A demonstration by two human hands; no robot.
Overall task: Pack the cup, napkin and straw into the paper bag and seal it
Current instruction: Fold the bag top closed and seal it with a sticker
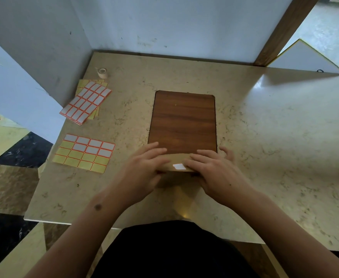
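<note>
1. Left hand [144,165] lies flat, fingers spread, on the left of the bag's folded flap. Its grip is open and holds nothing; it presses only.
2. Right hand [214,169] lies flat likewise on the right of the flap, thumb curled past the bag's right edge; grip open, pressing, nothing clasped.
3. Sticker [179,166], white, sits on the flap between the two hands, at its near edge.
4. Judgement: sealing is the step in hand. To do it well, hold the fold taut with both palms and rub the sticker down so it bridges flap and body.
5. Bag [182,121] lies flat on the worktop [265,137], beyond the hands. Its contents are hidden; cup, napkin and straw are not visible.
6. Sheet [83,153] of labels lies left; another stack [85,102] farther back, a tape roll [102,72] beyond.
</note>
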